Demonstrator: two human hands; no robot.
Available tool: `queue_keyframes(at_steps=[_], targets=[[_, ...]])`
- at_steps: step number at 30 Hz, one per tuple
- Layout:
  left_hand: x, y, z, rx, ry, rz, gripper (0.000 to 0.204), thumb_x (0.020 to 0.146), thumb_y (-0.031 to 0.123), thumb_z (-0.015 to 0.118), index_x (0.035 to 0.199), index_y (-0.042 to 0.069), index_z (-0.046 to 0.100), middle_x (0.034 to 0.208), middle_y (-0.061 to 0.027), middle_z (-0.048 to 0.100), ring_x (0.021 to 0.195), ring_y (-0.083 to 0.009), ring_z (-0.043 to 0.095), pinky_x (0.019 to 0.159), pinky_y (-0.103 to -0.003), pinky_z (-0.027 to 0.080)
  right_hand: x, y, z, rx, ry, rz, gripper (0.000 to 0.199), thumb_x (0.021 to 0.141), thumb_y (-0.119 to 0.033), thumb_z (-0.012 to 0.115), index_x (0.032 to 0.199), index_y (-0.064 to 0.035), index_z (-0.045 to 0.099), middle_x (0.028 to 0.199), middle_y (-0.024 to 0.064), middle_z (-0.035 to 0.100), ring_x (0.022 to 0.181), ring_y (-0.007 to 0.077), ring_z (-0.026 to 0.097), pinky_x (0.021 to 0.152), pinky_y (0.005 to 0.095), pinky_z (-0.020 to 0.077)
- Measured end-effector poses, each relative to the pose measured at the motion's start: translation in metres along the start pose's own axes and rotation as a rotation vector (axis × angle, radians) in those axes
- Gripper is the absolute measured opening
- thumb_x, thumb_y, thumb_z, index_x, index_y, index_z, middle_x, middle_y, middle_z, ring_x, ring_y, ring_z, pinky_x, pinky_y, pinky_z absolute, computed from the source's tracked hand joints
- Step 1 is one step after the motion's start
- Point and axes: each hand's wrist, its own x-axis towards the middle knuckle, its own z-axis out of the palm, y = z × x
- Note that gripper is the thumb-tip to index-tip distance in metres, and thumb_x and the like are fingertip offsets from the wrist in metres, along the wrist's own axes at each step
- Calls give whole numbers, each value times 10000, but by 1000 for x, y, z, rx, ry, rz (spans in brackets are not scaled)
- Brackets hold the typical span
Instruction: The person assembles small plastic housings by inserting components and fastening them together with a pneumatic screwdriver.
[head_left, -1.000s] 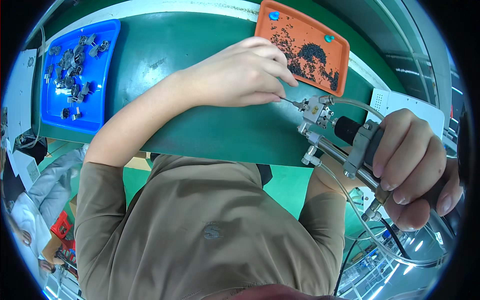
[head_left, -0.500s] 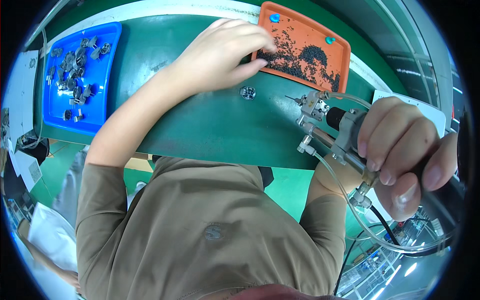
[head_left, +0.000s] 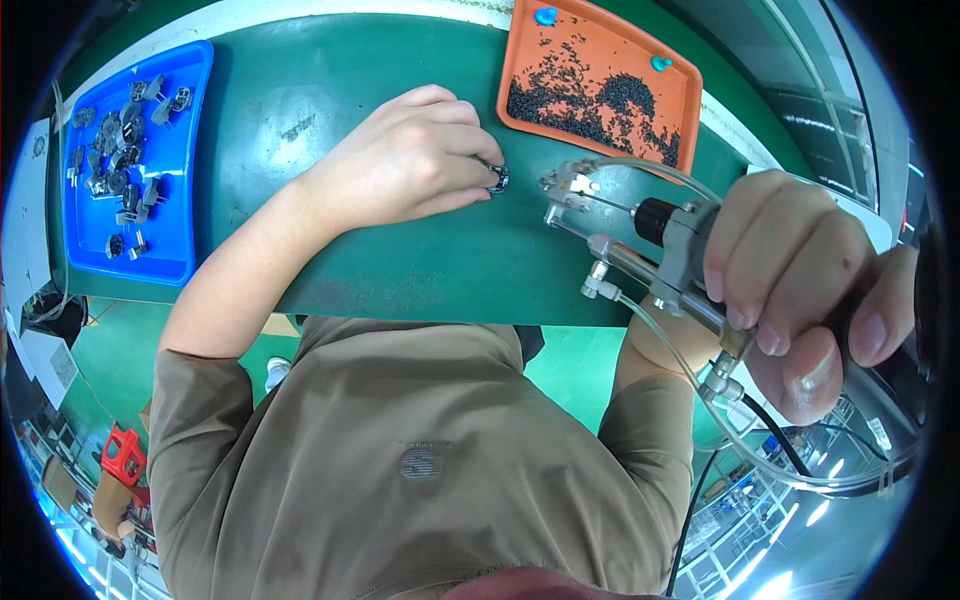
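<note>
My left hand (head_left: 425,155) rests low over the green bench, its fingers closed on the edge of a small round black part (head_left: 499,180) with metallic details. Most of that part's left side is hidden by the fingertips. At the right, my right hand (head_left: 800,280) wraps around a power screwdriver (head_left: 685,250) with a metal nose, fittings and a clear air hose. The nose (head_left: 568,188) hangs above the bench, to the right of the part. A thin bit shows between the nose and the black collar.
An orange tray (head_left: 610,40) at the back holds many tiny black screws (head_left: 628,95) and two blue-green knobs. The blue tray (head_left: 203,110) at left carries several grey-black round parts (head_left: 122,140) with prongs. A red stool (head_left: 123,455) stands on the floor behind.
My left hand has come from the orange tray's edge down to the round part and gripped it. The screwdriver's nose has moved left and slid forward over the bit, which no longer sticks out.
</note>
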Motion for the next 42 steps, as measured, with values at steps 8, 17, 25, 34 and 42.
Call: queue_keyframes(at_steps=[8, 17, 25, 34, 42], targets=[[0, 3, 6, -3, 33, -52, 125, 803, 158, 807, 877, 61, 779, 1003, 4, 737, 902, -211, 643, 886, -372, 506, 3, 17, 1, 61, -40, 2, 209, 1004, -186, 644, 1177, -205, 527, 749, -45, 576, 613, 100, 558, 579, 276, 468], [-3, 5, 6, -18, 11, -113, 129, 795, 159, 803, 871, 59, 772, 1009, 16, 734, 908, -209, 624, 919, -372, 488, 7, 25, 5, 45, -113, 12, 209, 1014, -184, 629, 1180, -211, 505, 764, -42, 568, 626, 106, 564, 594, 283, 470], [-3, 6, 7, -13, 21, -117, 134, 781, 157, 801, 866, 58, 772, 1010, 19, 733, 903, -211, 617, 926, -369, 485, 8, 26, 10, 10, -101, 62, 206, 1015, -179, 627, 1163, -215, 488, 749, -38, 545, 621, 117, 560, 574, 293, 470], [1, 5, 4, -35, 16, -70, 141, 798, 171, 797, 864, 51, 764, 1002, 5, 734, 880, -224, 619, 906, -370, 484, 17, 36, 1, 264, -261, 64, 220, 963, -64, 571, 1103, -189, 458, 722, -13, 529, 606, 141, 533, 579, 322, 479], [-6, -1, 6, -15, 57, -20, 119, 821, 187, 792, 871, 82, 774, 994, 1, 730, 867, -214, 618, 896, -372, 482, 13, 24, 41, -24, 200, 34, 248, 908, -15, 564, 1096, -137, 457, 648, 24, 481, 567, 175, 480, 562, 357, 448]])
